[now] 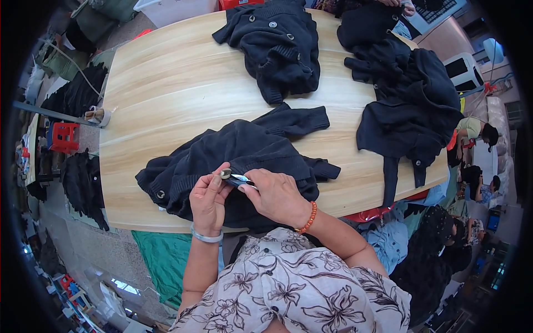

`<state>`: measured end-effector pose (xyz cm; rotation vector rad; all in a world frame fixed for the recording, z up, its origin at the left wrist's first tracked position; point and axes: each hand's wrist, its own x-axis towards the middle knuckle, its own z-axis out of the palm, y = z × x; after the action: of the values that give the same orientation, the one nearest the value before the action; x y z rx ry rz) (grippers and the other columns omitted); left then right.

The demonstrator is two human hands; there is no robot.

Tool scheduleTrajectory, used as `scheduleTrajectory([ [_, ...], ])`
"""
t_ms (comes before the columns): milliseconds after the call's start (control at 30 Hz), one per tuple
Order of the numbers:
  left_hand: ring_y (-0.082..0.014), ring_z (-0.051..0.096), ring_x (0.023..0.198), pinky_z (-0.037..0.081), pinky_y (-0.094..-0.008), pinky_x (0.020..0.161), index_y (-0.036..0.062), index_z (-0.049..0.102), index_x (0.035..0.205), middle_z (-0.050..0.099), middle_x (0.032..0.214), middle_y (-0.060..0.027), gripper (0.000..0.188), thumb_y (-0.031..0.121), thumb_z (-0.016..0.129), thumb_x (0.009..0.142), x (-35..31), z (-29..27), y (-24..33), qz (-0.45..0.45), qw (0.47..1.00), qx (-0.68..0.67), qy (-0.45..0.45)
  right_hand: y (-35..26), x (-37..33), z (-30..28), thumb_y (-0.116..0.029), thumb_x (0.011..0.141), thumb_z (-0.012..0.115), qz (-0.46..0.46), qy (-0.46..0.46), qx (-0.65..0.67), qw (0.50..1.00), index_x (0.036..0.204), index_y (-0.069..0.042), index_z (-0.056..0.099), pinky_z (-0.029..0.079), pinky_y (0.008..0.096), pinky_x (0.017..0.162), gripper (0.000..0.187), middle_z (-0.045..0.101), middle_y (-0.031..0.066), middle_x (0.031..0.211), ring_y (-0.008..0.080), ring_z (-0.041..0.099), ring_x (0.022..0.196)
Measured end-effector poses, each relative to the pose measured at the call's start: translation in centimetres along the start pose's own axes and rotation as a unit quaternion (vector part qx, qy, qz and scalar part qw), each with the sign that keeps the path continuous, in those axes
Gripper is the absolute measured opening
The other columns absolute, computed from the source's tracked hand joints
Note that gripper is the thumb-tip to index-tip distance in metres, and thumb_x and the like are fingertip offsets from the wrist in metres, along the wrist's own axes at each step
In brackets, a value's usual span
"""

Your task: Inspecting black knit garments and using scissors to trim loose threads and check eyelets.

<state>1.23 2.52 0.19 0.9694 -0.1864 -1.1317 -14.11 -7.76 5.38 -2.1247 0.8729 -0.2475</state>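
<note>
A dark navy knitted cardigan (239, 144) lies bunched on the table in front of me. My left hand (209, 201) pinches a round button (225, 173) between thumb and fingertips, just above the knit. From the right, my right hand (280, 197) closes around small shiny metal thread snips (240, 178), their tip at the button. Whether a thread lies between the blades is too small to tell. Another button (161, 194) shows at the cardigan's left end, and its sleeve (302, 121) stretches toward the far right.
The wood-grain table (161, 72) also bears a second dark cardigan (277, 50) at the far side and more dark knitwear (413, 105) along the right. Another person's hands (402, 5) touch that pile's far end. A red stool (65, 137) stands left; green cloth (158, 261) hangs near the front edge.
</note>
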Motion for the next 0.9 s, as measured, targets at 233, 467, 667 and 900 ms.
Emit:
scheduleTrajectory([
  [233, -0.0202, 0.064, 0.108, 0.052, -0.0374, 0.096, 0.0007, 0.059, 0.103, 0.056, 0.133, -0.0265, 0.009, 0.008, 0.057, 0.098, 0.1, -0.2, 0.4, -0.037, 0.998, -0.049, -0.020, 0.3, 0.5, -0.9, -0.025, 0.090, 0.066, -0.011, -0.051, 0.015, 0.999, 0.102, -0.002, 0.065, 0.051, 0.0432, 0.068, 0.026, 0.067, 0.0164, 0.088, 0.0355, 0.066, 0.077],
  [467, -0.0188, 0.064, 0.108, 0.052, -0.0350, 0.094, 0.0027, 0.060, 0.102, 0.047, 0.141, -0.0295, 0.006, 0.006, 0.056, 0.099, 0.2, -0.3, 0.3, -0.043, 0.994, -0.085, -0.046, 0.4, 0.7, -0.4, -0.025, 0.090, 0.066, -0.045, -0.033, 0.032, 0.998, 0.104, -0.002, 0.063, 0.052, 0.0433, 0.067, 0.027, 0.068, 0.0166, 0.091, 0.0350, 0.066, 0.078],
  [667, -0.0149, 0.064, 0.102, 0.052, -0.0313, 0.092, 0.0038, 0.061, 0.100, 0.048, 0.141, -0.0291, 0.005, 0.006, 0.057, 0.098, 0.1, -0.2, 0.0, -0.037, 0.995, -0.074, -0.053, -0.3, 0.3, 0.0, -0.023, 0.091, 0.065, -0.089, 0.030, 0.001, 0.996, 0.105, -0.002, 0.061, 0.053, 0.0401, 0.063, 0.026, 0.064, 0.0133, 0.088, 0.0325, 0.066, 0.074],
  [900, -0.0147, 0.064, 0.101, 0.052, -0.0314, 0.091, 0.0033, 0.061, 0.101, 0.048, 0.142, -0.0288, 0.006, 0.006, 0.057, 0.098, 0.3, 0.2, 0.2, -0.033, 0.997, -0.048, -0.048, -0.3, 0.6, 0.4, -0.023, 0.091, 0.064, -0.051, 0.030, -0.021, 0.998, 0.103, -0.004, 0.061, 0.052, 0.0387, 0.060, 0.022, 0.062, 0.0103, 0.086, 0.0303, 0.066, 0.072],
])
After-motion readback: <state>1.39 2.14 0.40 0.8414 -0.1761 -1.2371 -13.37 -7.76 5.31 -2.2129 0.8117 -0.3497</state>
